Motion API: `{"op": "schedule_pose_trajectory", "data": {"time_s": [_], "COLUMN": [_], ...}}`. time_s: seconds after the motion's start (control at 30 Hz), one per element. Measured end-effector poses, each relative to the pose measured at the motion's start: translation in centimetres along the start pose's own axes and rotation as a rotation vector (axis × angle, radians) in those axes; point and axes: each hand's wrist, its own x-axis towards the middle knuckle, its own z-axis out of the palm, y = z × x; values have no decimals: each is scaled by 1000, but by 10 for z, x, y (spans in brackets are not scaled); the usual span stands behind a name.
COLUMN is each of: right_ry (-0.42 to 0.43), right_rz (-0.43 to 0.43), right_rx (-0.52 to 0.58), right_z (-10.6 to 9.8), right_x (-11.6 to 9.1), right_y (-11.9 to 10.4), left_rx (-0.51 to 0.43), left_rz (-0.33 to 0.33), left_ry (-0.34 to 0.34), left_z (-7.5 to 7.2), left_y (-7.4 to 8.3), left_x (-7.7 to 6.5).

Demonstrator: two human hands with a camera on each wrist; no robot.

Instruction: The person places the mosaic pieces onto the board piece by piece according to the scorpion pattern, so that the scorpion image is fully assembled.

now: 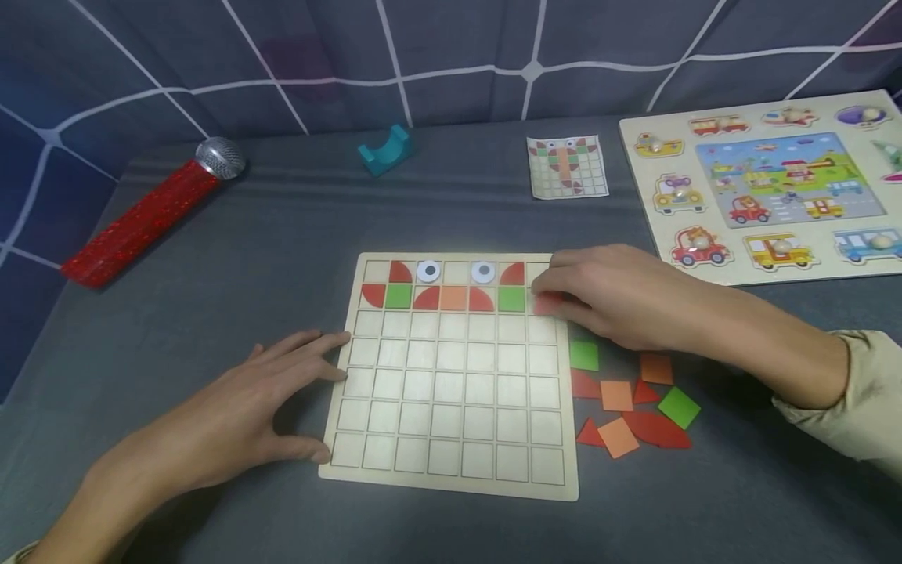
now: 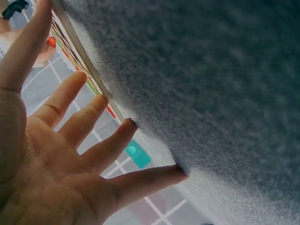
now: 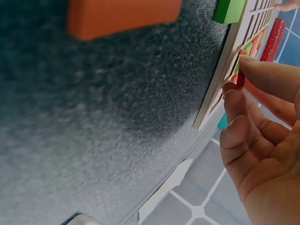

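Observation:
A square wooden grid board lies on the dark grey table. Its top two rows hold red quarter-circle pieces, green squares, an orange square and two googly eyes. My right hand pinches a red piece between thumb and fingers, over the second row's right-end cell. Part of that piece is hidden by the fingers. With fingers spread, my left hand rests on the table, thumb and fingertips at the board's left edge.
Loose green, orange and red pieces lie right of the board. Behind it are a small pattern card and a teal curved block. A red microphone lies far left; a vehicle peg puzzle lies far right.

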Motion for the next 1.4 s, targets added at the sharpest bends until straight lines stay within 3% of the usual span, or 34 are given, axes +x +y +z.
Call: {"op": "schedule_pose_trajectory", "data": {"time_s": [0.43, 1.4], "right_ry": [-52, -33], "right_rz": [3, 22], "right_rx": [-16, -16], "right_z": [0, 4], "right_x": [13, 14], "right_y": [-2, -5], "left_rx": [-10, -2], "left_rz": [2, -11], "left_ry": [-2, 0], "left_z": [0, 1], "left_y": [0, -1], "left_x": [0, 0]}}
